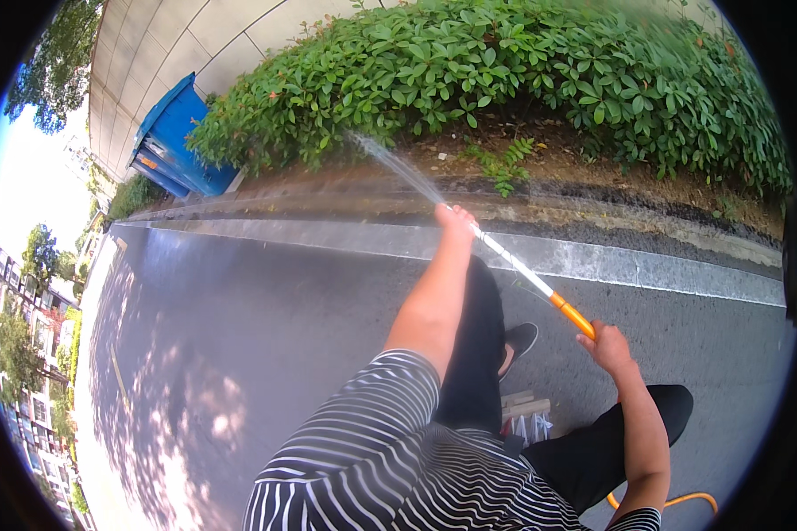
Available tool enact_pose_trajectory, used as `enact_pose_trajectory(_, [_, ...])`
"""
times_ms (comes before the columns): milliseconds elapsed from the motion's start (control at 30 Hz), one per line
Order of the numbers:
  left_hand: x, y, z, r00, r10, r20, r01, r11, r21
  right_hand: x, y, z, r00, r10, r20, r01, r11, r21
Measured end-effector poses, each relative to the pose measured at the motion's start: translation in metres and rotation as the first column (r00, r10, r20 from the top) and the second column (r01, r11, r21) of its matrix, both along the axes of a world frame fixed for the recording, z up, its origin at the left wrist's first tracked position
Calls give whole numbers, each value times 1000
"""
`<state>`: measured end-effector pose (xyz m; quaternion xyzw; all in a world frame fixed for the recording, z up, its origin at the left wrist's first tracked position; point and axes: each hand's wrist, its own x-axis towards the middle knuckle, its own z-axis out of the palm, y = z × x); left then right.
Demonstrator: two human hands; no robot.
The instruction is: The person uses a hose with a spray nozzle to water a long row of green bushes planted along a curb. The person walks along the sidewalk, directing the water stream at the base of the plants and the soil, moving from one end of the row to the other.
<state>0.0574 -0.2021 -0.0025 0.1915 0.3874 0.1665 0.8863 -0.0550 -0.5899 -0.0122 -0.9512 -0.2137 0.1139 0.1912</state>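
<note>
My left hand [457,218] is closed around the front end of a white tube [515,262]. A water jet [398,164] sprays from that end, up and to the left in the picture, into the low part of a leafy green hedge [451,73]. Farther back, the white tube meets an orange hose section [570,312]. My right hand [609,346] grips this orange part near my right knee. The nozzle opening is hidden by my left fingers.
A blue wheeled bin [196,136] stands at the hedge's left end, before a tiled wall [226,30]. A pale concrete curb strip [584,259] borders the asphalt [292,312]. Orange hose [697,495] loops on the ground behind me. Pale slats with white strips [528,421] lie between my legs.
</note>
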Motion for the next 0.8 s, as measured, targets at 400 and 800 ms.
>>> enact_pose_trajectory(400, [4, 5, -6, 1000, 5, 13, -5, 1000, -12, 3, 3, -7, 1000, 4, 14, -4, 1000, 13])
enact_pose_trajectory(800, [2, -4, -2, 1000, -25, 10, 25, 1000, -1, -3, -2, -1, 999, 17, 34, -17, 1000, 7])
